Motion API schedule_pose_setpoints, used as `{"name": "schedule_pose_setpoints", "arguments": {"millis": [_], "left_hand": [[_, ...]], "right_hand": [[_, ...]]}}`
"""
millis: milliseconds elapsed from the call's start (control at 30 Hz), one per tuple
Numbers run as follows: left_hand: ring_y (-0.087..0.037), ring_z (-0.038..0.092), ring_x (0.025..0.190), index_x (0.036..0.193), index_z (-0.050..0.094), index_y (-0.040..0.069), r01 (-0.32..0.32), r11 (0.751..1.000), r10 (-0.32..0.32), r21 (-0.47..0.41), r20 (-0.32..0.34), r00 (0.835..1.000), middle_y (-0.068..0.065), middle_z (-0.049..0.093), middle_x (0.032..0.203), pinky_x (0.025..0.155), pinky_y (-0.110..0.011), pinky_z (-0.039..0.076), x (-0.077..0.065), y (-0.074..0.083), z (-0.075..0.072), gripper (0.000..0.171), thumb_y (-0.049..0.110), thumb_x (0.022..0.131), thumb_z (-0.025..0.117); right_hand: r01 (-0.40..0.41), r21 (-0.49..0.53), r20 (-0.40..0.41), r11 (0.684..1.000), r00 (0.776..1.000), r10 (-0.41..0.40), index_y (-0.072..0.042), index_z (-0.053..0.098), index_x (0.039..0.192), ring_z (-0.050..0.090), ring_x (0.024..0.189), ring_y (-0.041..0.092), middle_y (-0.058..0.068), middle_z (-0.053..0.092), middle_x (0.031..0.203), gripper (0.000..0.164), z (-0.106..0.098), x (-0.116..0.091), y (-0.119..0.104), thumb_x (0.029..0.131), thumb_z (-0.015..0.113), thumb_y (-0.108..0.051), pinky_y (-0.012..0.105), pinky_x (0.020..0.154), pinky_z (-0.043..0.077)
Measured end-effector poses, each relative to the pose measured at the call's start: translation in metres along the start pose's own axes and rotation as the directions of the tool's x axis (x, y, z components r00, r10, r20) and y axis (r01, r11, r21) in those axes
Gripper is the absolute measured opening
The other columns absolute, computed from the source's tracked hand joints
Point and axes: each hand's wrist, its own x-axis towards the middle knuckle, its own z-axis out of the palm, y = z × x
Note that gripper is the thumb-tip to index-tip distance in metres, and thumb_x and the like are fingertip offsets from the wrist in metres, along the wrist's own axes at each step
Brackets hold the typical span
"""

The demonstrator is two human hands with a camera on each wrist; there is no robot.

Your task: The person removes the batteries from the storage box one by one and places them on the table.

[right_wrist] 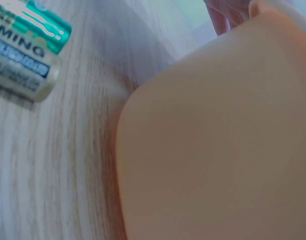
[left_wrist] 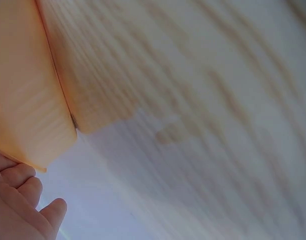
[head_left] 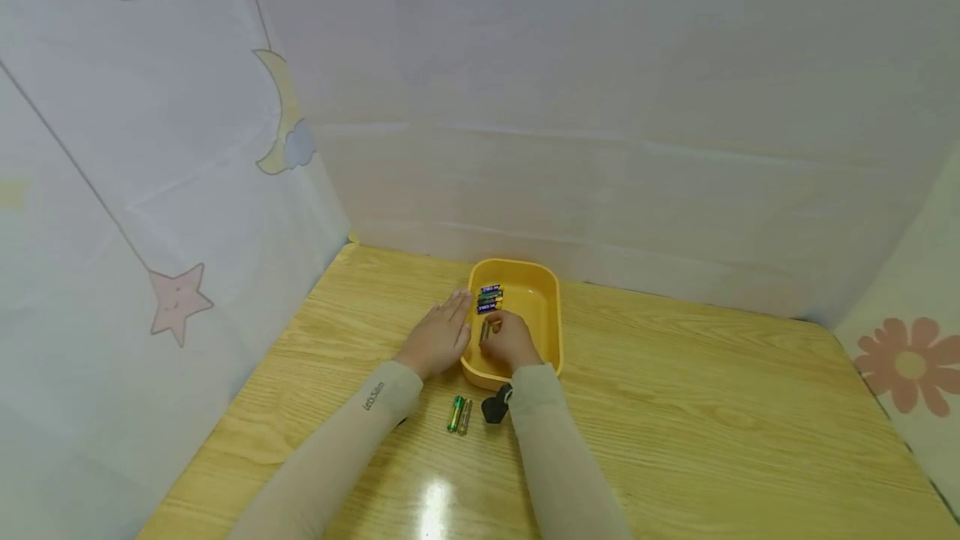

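- The step in hand seems to be putting batteries in a line in the tray (head_left: 555, 323).
- The right hand (head_left: 513, 343) pinches a battery (head_left: 484, 332) inside the tray, just near of the battery row (head_left: 490, 299) at the far left.
- The left hand (head_left: 437, 337) has its fingers out straight, touching the tray's left rim.
- Both arms reach far; the right wrist bends over the near rim.
- The next move likely calls for turning that battery to match.
- A green battery (head_left: 455, 413) and a gold battery (head_left: 465, 417) lie near on the tabletop (head_left: 675, 382).

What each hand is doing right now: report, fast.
Left hand: open, resting against the yellow tray.
Right hand: closed, pinching a battery inside the tray.
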Motion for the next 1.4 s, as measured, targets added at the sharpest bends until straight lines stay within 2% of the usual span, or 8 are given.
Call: {"name": "schedule_pose_setpoints", "arguments": {"millis": [367,567,900,1167,1400], "left_hand": [[-0.023,0.017,0.155,0.162,0.020,0.005,0.008,1.000,-0.008,0.009,0.017,1.000,-0.009,0.020,0.167,0.125,-0.048,0.021,-0.002,0.000,-0.002,0.057,0.028,0.111,0.032],[-0.023,0.017,0.155,0.162,0.021,0.005,0.006,1.000,-0.006,0.013,0.018,1.000,-0.009,0.020,0.167,0.125,-0.048,0.021,-0.002,0.001,-0.004,0.058,0.029,0.111,0.032],[-0.024,0.018,0.154,0.161,0.022,0.004,-0.002,1.000,0.002,0.022,0.011,1.000,-0.009,0.021,0.167,0.125,-0.048,0.021,-0.003,0.000,-0.004,0.058,0.031,0.110,0.030],[-0.025,0.020,0.154,0.160,0.024,0.003,-0.014,1.000,0.014,0.019,-0.009,1.000,-0.010,0.024,0.166,0.124,-0.049,0.023,-0.003,0.001,-0.003,0.057,0.027,0.110,0.035],[-0.024,0.019,0.154,0.161,0.022,0.004,-0.011,1.000,0.010,0.023,0.008,1.000,-0.010,0.022,0.167,0.124,-0.049,0.022,-0.003,-0.001,-0.004,0.057,0.027,0.110,0.034]], "right_hand": [[-0.028,0.054,-0.034,0.998,0.999,0.030,0.004,0.061,0.131,0.061,0.117,0.032,0.020,0.065,0.127,0.050,0.002,-0.002,-0.001,0.084,0.077,-0.004,0.047,0.101,0.052],[-0.024,0.074,-0.058,0.997,0.998,0.028,0.006,0.061,0.131,0.062,0.113,0.032,0.020,0.065,0.124,0.051,0.002,-0.001,-0.001,0.084,0.079,-0.005,0.047,0.100,0.053],[0.036,0.086,-0.105,0.996,0.994,-0.027,0.009,0.065,0.122,0.064,0.099,0.029,0.019,0.069,0.111,0.046,-0.001,-0.002,-0.004,0.081,0.082,-0.002,0.044,0.091,0.056],[0.049,0.057,-0.124,0.997,0.991,-0.042,0.009,0.064,0.124,0.066,0.102,0.030,0.018,0.069,0.112,0.050,-0.004,-0.003,-0.008,0.080,0.084,-0.004,0.044,0.093,0.056],[0.063,0.063,-0.124,0.996,0.991,-0.055,0.009,0.065,0.125,0.066,0.104,0.032,0.020,0.070,0.115,0.051,-0.010,-0.013,-0.012,0.079,0.083,-0.003,0.044,0.093,0.057]]}}
